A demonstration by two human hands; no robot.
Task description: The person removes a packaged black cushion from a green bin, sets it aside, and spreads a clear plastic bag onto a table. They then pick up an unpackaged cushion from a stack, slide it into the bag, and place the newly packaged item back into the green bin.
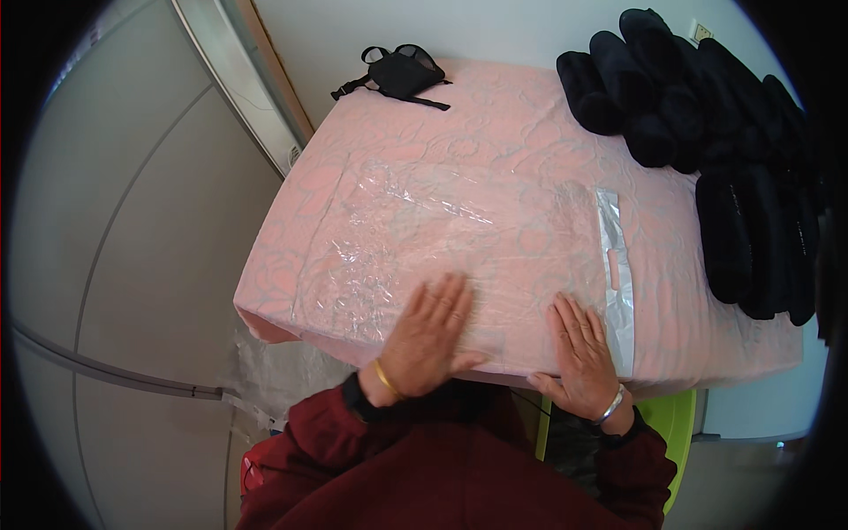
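Note:
A clear plastic bag [521, 212] lies flat and wrinkled on the pink patterned cloth. Along its right edge runs a silvery-white strip [621, 305] with a handle slot. My left hand [427, 336], a gold bangle at its wrist, rests flat over the bag's near part, its fingers stretched out and slightly blurred. Just left of the strip, my right hand [583, 353] lies palm down near the front edge, fingers extended and thumb spread. A silver bangle circles that wrist. Neither hand grips anything.
Black cushion-like rolls [645, 97] are piled at the back right. A black strapped item [406, 72] lies at the far left of the pink cloth [503, 115]. Grey sliding doors [132, 221] stand left. Below the front edge are clear plastic [283, 371] and a green tub [669, 424].

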